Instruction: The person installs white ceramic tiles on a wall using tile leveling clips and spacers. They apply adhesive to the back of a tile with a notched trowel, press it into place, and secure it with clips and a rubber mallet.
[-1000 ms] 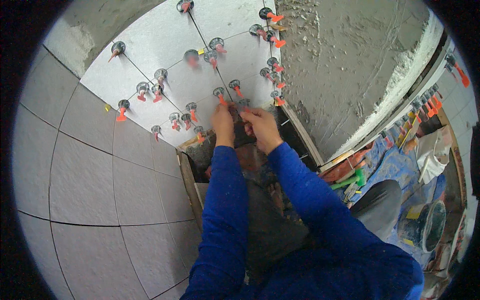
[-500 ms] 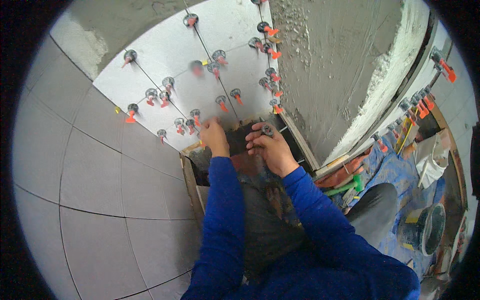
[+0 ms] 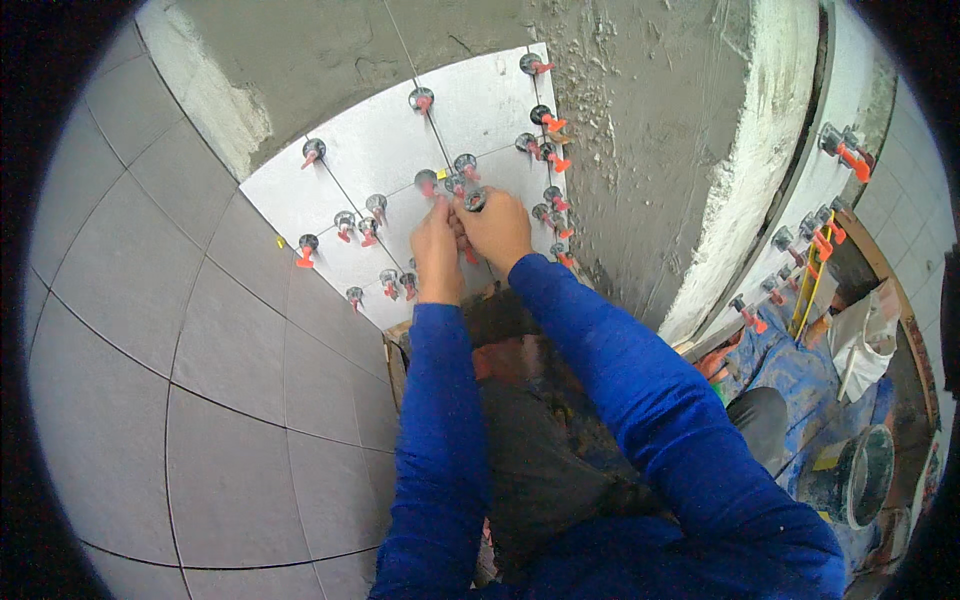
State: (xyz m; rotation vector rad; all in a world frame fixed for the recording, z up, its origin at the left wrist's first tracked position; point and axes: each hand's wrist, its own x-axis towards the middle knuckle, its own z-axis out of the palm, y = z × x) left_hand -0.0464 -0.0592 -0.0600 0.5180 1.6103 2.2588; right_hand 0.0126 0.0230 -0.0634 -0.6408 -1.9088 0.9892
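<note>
A white tiled panel is dotted with several round black tile levellers with red handles. My right hand, fingers curled, grips a loose dark round leveller cap over the middle of the panel. Against it, my left hand is closed, its fingertips pinched at the levellers; what they hold, if anything, is hidden. Both hands cover part of the panel's lower middle, just below a small yellow piece.
Grey tiles cover the left. Wet mortar lies right of the panel. Beyond it, a tiled strip bears more levellers. At lower right are a blue sheet, a yellow rule, a white bag and a bucket.
Both hands have risen from the dark gap below the panel onto its middle and come together. The right hand has carried the cap up. The panel appears lower in the view.
</note>
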